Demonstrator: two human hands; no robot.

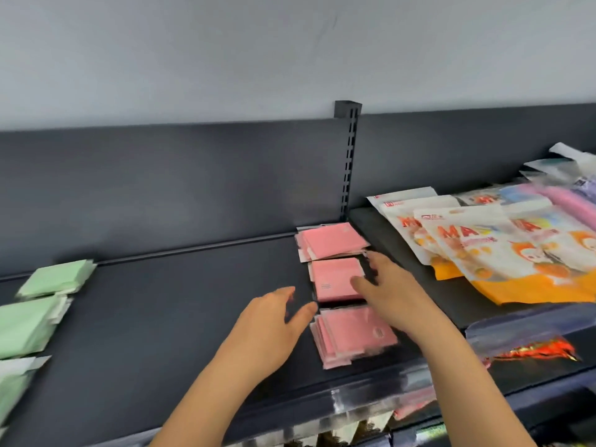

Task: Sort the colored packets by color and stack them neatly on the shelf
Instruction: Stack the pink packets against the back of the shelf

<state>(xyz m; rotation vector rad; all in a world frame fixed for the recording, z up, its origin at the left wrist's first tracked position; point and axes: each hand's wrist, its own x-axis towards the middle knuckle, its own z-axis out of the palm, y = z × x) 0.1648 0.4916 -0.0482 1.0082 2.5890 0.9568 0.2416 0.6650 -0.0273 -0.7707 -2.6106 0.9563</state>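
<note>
Three stacks of pink packets lie in a row on the dark shelf (180, 295), near its right end: a far stack (332, 241), a middle stack (332, 279) and a near stack (348, 337). My right hand (390, 295) rests with spread fingers on the right side of the middle stack. My left hand (274, 321) hovers open just left of the near stack, thumb close to its corner. Neither hand holds a packet. Green packets are stacked at the shelf's left end, with one stack at the back (58, 279) and another nearer (25, 324).
On a slightly higher shelf to the right lie large white and orange snack bags (503, 253), with more bags behind them. A slotted upright post (349, 162) divides the two shelves. A red foil packet (535, 350) shows under the right shelf edge.
</note>
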